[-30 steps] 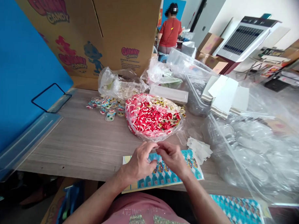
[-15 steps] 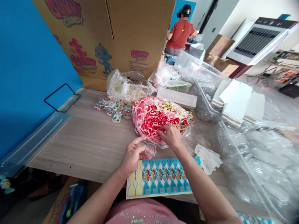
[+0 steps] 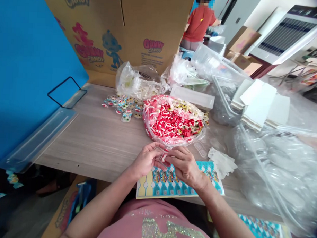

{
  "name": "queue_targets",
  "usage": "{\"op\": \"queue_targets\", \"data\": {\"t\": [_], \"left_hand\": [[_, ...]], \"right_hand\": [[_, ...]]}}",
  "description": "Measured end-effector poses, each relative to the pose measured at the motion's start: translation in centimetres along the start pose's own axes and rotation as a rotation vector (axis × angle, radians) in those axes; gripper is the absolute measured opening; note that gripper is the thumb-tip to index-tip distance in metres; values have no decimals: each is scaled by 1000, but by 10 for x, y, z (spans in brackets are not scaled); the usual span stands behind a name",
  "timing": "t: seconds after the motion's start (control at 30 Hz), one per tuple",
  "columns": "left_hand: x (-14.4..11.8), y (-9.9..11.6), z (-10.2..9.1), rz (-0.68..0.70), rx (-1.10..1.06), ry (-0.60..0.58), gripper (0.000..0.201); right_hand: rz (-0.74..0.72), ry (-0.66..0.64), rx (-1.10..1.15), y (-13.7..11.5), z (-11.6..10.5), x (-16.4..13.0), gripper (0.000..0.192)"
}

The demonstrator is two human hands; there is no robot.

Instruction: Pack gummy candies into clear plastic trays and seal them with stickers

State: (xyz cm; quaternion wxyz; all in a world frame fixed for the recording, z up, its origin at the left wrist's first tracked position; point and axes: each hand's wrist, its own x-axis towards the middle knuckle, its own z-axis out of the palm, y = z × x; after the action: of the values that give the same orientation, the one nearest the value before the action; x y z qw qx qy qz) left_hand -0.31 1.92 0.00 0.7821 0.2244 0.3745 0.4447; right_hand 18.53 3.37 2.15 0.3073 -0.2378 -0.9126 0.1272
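My left hand (image 3: 146,159) grips a small clear plastic shell (image 3: 158,154) just above a printed sticker sheet (image 3: 172,182) at the table's near edge. My right hand (image 3: 184,164) meets it there, its fingertips pinched on a red-and-white gummy candy (image 3: 164,156) at the shell's mouth. Right behind both hands lies an open plastic bag of red-and-white gummies (image 3: 172,121). A heap of packed candy shells (image 3: 124,107) lies left of the bag.
A large Gummy Candy carton (image 3: 130,31) stands at the back and a blue board (image 3: 25,69) to the left. A big clear bag of empty shells (image 3: 273,168) fills the right, beside white card stacks (image 3: 260,103). A person in red (image 3: 200,25) works far behind.
My right hand has come back from the gummy bag with a candy and joined my left hand over the sticker sheet. The view has tipped down a little.
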Motion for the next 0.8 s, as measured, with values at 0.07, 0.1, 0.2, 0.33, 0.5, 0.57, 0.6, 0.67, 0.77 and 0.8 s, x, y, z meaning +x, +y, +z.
{"op": "queue_targets", "data": {"t": [0.07, 0.1, 0.2, 0.33, 0.5, 0.57, 0.6, 0.67, 0.77, 0.8], "left_hand": [[-3, -1, 1, -8, 26, -10, 32], [-5, -1, 1, -8, 37, -6, 32], [-10, -3, 3, -15, 60, 15, 30], [-11, -6, 4, -62, 54, 11, 31], [-7, -11, 8, -79, 37, 3, 33], [-6, -14, 9, -80, 34, -4, 34], [-6, -15, 9, -82, 32, -6, 34], [-6, -15, 6, -84, 29, -7, 33], [-7, -11, -3, -79, 20, 7, 33], [-7, -9, -6, -75, 18, 18, 33]], "right_hand": [[26, 32, -10, -5, -1, -6, 37], [52, 60, 4, -7, -2, -9, 38], [155, 152, 61, -1, -4, -19, 35], [465, 207, -173, 48, -19, -24, 23], [774, -66, -534, 100, -37, 0, 22], [715, -194, -584, 105, -29, 16, 22], [691, -247, -594, 106, -24, 22, 22], [682, -310, -593, 110, -13, 30, 23], [700, -264, -546, 117, -6, 25, 21], [699, -198, -500, 118, -8, 19, 19]]}}
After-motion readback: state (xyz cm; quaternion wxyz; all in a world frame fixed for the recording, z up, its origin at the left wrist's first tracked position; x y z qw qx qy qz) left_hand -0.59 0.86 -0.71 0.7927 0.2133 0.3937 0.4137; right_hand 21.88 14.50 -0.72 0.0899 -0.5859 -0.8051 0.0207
